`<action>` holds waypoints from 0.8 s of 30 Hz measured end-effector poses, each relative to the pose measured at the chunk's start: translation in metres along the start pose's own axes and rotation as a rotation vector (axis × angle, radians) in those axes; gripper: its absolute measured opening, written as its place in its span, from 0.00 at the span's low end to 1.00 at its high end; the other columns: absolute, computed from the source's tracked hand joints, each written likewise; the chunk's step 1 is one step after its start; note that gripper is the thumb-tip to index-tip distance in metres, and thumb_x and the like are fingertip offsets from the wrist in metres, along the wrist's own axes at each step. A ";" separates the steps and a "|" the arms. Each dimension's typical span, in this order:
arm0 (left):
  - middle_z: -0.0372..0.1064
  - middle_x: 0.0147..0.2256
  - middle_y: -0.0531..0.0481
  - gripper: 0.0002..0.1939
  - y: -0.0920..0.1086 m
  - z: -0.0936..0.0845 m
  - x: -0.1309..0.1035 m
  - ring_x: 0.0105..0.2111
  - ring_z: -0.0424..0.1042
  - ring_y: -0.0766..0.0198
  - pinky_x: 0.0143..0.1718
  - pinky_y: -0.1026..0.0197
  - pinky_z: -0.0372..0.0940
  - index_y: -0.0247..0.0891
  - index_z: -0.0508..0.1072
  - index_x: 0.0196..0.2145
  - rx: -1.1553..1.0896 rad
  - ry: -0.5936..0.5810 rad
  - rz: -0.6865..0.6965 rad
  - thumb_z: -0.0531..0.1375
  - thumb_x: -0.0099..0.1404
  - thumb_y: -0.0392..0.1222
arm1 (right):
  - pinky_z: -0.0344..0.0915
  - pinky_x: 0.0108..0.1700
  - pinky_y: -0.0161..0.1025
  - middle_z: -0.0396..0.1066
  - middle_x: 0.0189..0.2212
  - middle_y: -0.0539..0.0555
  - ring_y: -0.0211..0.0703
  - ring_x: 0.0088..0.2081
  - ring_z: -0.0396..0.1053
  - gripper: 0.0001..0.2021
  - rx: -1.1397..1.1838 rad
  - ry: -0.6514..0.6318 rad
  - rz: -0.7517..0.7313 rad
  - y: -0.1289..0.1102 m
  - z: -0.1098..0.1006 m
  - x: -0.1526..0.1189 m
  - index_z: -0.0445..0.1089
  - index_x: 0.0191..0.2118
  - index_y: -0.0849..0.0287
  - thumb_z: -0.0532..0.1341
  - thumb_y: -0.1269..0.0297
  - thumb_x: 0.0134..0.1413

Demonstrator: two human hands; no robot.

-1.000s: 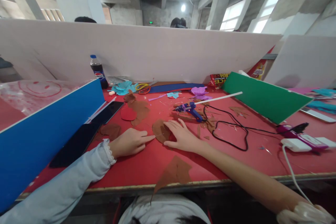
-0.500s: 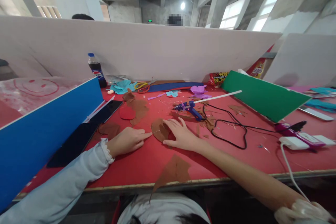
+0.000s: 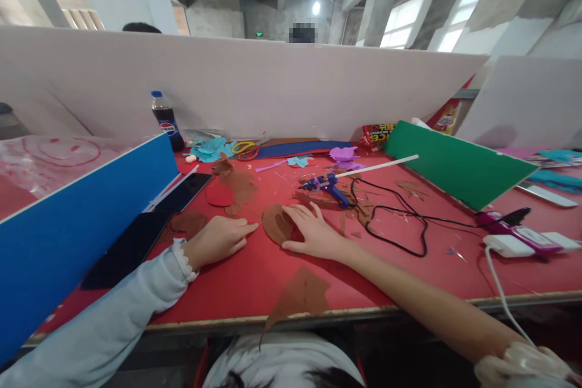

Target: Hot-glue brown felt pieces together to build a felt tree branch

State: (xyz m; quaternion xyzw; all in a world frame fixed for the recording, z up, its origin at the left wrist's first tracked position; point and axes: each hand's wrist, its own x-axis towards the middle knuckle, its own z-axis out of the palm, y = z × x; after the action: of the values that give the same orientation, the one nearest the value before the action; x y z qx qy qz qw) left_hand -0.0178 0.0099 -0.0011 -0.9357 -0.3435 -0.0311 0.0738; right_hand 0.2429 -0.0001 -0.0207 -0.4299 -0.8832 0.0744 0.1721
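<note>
A round brown disc [image 3: 275, 224], like paper or thin felt, lies flat on the red tabletop. My right hand [image 3: 316, 233] holds it at its right side, fingertips on the far edge and thumb on the near edge. Just left of the disc, apart from it, is my left hand [image 3: 222, 241]. Its index finger points toward the disc and the other fingers are curled in; anything pinched there is too fine to make out. A torn brown sheet [image 3: 300, 297] overhangs the table's near edge. Beyond my left hand lies a red disc [image 3: 220, 194].
A blue glue gun [image 3: 330, 188] with a white stick and looping black cord lies beyond my right hand. A blue board [image 3: 91, 218] and a green board [image 3: 459, 163] flank me. Scissors [image 3: 248, 150], a cola bottle [image 3: 164, 118] and a power strip [image 3: 522, 236] stand around.
My left hand has drawn back slightly left and up from the disc's edge. The thin pale strand across the disc no longer shows clearly. My right hand stays put.
</note>
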 end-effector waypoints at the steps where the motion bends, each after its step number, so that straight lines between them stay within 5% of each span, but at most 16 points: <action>1: 0.68 0.33 0.50 0.16 0.000 0.000 0.000 0.31 0.69 0.66 0.27 0.67 0.58 0.42 0.66 0.48 0.008 -0.001 -0.005 0.50 0.62 0.38 | 0.32 0.59 0.57 0.55 0.57 0.61 0.52 0.59 0.48 0.39 -0.002 0.001 -0.003 0.000 0.000 0.000 0.46 0.61 0.58 0.56 0.43 0.47; 9: 0.69 0.34 0.48 0.16 -0.003 0.002 -0.001 0.33 0.70 0.63 0.27 0.67 0.59 0.40 0.67 0.47 0.050 -0.021 -0.065 0.50 0.62 0.38 | 0.31 0.59 0.57 0.55 0.57 0.62 0.52 0.59 0.47 0.40 -0.015 -0.001 -0.008 0.002 0.002 0.000 0.45 0.61 0.59 0.55 0.43 0.47; 24: 0.67 0.37 0.47 0.22 -0.010 0.006 -0.001 0.37 0.69 0.63 0.36 0.66 0.62 0.40 0.57 0.56 -0.001 0.126 -0.191 0.45 0.64 0.36 | 0.29 0.59 0.59 0.54 0.57 0.63 0.53 0.59 0.47 0.40 0.012 -0.009 0.004 0.002 0.001 0.001 0.45 0.61 0.60 0.55 0.42 0.47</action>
State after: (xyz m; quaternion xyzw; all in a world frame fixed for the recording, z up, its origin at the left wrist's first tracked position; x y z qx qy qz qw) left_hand -0.0255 0.0177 -0.0055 -0.8949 -0.4259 -0.0971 0.0917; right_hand 0.2433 0.0015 -0.0222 -0.4302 -0.8826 0.0819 0.1708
